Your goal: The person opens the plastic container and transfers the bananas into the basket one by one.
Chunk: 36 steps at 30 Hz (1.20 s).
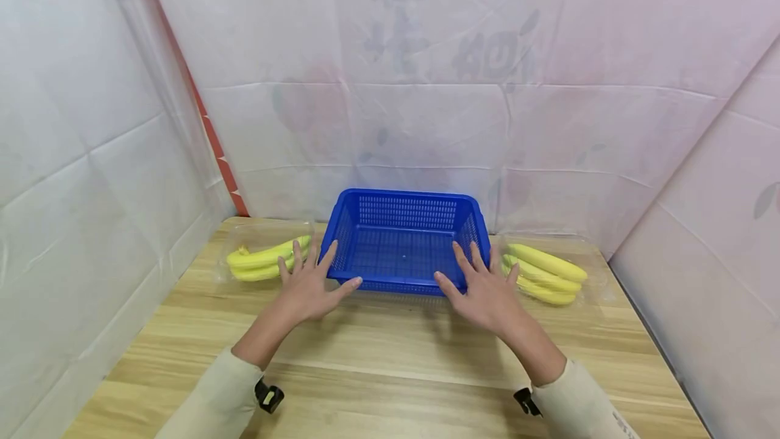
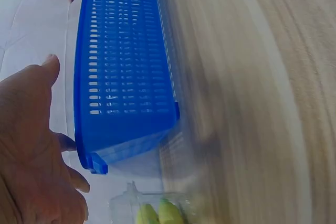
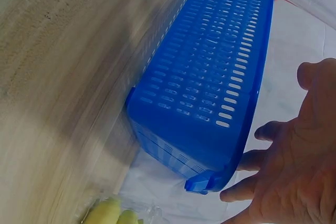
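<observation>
A blue slotted plastic basket (image 1: pixel 403 241) stands empty at the middle of the wooden table (image 1: pixel 390 371). My left hand (image 1: pixel 313 280) hovers at its front left corner with fingers spread and straight. At the front right corner my right hand (image 1: pixel 481 283) does the same. Neither hand holds anything. In the left wrist view the left hand (image 2: pixel 31 145) is right beside the basket's (image 2: pixel 126 77) rim, and I cannot tell if it touches. The right wrist view shows the right hand (image 3: pixel 294 171) just as close to the basket (image 3: pixel 210 77).
Yellow bananas (image 1: pixel 265 259) lie in a clear plastic tray left of the basket. More bananas (image 1: pixel 545 273) lie in a clear tray on its right. White sheeting walls close in on the left, back and right of the table.
</observation>
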Tool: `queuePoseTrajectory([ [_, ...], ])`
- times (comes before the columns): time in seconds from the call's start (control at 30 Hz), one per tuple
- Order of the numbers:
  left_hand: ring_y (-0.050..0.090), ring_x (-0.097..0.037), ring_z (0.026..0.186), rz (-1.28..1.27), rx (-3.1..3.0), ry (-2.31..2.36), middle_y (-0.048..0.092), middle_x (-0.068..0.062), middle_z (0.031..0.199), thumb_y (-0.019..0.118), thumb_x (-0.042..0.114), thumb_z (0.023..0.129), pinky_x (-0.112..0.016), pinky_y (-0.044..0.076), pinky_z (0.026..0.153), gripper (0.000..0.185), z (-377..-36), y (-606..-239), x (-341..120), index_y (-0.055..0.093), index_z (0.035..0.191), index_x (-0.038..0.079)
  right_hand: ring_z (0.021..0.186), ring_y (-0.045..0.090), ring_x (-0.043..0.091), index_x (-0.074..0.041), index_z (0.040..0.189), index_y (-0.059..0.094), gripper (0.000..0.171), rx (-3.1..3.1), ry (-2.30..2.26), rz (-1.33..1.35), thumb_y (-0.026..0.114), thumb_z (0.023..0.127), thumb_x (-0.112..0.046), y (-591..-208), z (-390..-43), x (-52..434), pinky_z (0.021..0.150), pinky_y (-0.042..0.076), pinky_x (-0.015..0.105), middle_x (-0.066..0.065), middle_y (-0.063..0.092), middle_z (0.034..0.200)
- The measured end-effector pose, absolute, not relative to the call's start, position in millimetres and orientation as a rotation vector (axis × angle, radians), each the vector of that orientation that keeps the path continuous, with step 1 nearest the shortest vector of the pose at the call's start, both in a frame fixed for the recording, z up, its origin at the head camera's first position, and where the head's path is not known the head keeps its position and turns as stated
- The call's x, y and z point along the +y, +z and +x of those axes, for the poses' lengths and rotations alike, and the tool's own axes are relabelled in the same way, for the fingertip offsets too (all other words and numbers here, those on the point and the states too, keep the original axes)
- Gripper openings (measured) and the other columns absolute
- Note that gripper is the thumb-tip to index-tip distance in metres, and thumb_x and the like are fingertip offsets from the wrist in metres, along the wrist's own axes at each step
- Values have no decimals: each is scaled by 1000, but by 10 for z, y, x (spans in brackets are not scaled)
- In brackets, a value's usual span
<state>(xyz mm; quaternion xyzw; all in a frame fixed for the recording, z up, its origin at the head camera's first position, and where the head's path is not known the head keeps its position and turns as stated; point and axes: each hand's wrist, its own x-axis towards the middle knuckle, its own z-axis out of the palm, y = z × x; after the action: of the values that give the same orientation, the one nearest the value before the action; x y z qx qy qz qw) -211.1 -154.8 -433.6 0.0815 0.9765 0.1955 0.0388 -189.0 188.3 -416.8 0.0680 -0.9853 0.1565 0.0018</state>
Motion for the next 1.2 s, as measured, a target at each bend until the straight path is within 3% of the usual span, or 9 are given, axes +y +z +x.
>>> queuePoseTrajectory([
  [0.47, -12, -58, 163, 128, 3077, 739, 8, -33, 177, 44, 77, 102, -86, -8, 121, 97, -2101, -4444, -1887, 20, 172, 16, 162, 2, 61, -23, 172, 21, 86, -3100, 500, 224, 32, 106, -76, -4238, -1866, 1868, 116, -4, 92, 26, 19, 177],
  [0.83, -4, -63, 161, -160, 3238, 986, 14, -37, 174, 57, 52, 106, -88, 2, 120, 82, -2030, -4554, -2498, 32, 164, -1, 162, 3, 59, -24, 172, 22, 84, -3097, 534, 223, 32, 106, -75, -4287, -1845, 1843, 117, -4, 91, 23, 19, 177],
  [1.03, -7, -58, 163, -474, 3156, 1211, 6, -36, 175, 54, 50, 108, -84, 1, 123, 89, -2071, -4581, -2847, 15, 169, -2, 163, 8, 56, -24, 172, 23, 85, -3081, 522, 250, 31, 106, -76, -4290, -1835, 1830, 120, 0, 89, 22, 21, 177],
  [1.2, 5, -59, 162, -644, 2945, 1381, 7, -36, 175, 47, 59, 107, -78, 7, 128, 98, -2178, -4634, -3014, 3, 170, -2, 164, 8, 55, -22, 172, 25, 84, -3062, 556, 287, 33, 107, -74, -4293, -1818, 1803, 121, 0, 88, 23, 22, 177],
])
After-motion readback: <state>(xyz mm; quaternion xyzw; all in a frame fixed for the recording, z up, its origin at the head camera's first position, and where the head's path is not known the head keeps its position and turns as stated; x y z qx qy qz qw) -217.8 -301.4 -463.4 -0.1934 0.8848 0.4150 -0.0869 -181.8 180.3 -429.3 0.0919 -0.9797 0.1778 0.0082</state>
